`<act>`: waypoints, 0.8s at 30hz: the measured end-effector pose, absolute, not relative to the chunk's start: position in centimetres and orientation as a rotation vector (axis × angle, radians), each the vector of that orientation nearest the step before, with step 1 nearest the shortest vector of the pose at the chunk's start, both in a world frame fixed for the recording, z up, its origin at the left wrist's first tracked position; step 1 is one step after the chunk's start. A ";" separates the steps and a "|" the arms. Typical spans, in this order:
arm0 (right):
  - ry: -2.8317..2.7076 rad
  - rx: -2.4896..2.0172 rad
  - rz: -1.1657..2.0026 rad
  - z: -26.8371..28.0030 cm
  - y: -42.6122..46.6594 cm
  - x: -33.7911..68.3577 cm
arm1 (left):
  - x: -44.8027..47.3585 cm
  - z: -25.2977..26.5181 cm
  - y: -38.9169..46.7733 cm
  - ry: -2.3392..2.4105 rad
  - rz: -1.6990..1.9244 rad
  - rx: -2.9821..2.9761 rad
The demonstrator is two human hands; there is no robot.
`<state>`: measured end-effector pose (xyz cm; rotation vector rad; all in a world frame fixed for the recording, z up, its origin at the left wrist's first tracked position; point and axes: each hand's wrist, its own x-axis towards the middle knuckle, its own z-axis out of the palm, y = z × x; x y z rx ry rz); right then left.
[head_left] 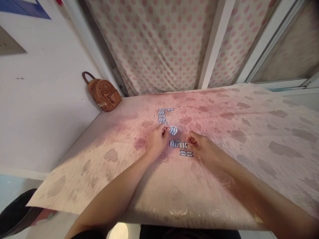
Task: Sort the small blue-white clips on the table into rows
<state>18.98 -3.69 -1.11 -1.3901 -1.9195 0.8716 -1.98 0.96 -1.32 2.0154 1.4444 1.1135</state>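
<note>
Small white tiles with blue edges lie in groups on the table. My left hand (157,138) is closed, its fingertips pinched at the left side of a small tile cluster (173,130). Whatever those fingers hold, if anything, is too small to make out. Fingers curled, my right hand (201,146) is at the right end of a tile row (177,144), and its fingertips hide that end. Just below this row lies a short double row of tiles (186,153). Beyond my left hand stands a stacked column of tiles (161,116), with a short tile row (170,109) to its right.
A patterned pink cloth (239,186) covers the table. At the far left corner a brown backpack-shaped bag (105,94) leans by the wall. A dotted curtain (159,43) and a white frame post (216,43) border the far edge.
</note>
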 end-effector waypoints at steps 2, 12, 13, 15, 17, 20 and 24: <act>-1.825 -1.328 0.939 -1.0 -3.6 19.0 | -1.8 -1.4 0.8 1.416 1.125 2.013; -1.597 -1.225 1.055 -0.7 -4.1 17.4 | -0.3 -1.1 -1.2 1.277 1.205 2.046; -1.589 -1.212 1.076 -0.7 -4.1 17.2 | -0.3 -1.1 -1.3 1.277 1.187 2.046; -1.589 -1.189 1.108 -0.8 -4.2 17.0 | -0.2 -1.1 -1.4 1.261 1.174 2.044; -1.593 -1.174 1.135 -0.8 -4.2 16.8 | -0.2 -1.1 -1.4 1.233 1.191 2.028; -1.582 -1.153 1.194 -0.8 -4.2 16.7 | -0.2 -1.2 -1.2 1.218 1.240 1.958; -1.599 -1.127 1.273 -0.5 -4.2 16.6 | -0.2 -1.4 -1.0 1.207 1.293 1.865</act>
